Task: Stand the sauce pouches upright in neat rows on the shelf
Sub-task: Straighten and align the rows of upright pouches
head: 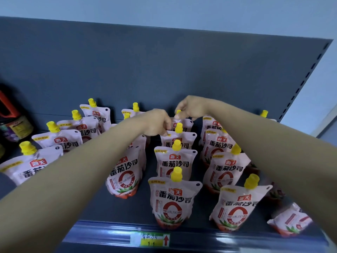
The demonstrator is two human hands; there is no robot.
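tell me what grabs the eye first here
Pink pouches with yellow caps stand in rows on the shelf. Mid-frame, the right hand pinches the rear pouch of the middle row, and the left hand curls at the next pouch forward. A tipped pouch lies at the front right.

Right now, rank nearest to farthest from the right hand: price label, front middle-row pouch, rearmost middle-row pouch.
1. Rearmost middle-row pouch: at the back, the right hand pinches its top.
2. Front middle-row pouch: toward the front.
3. Price label: on the front rail.
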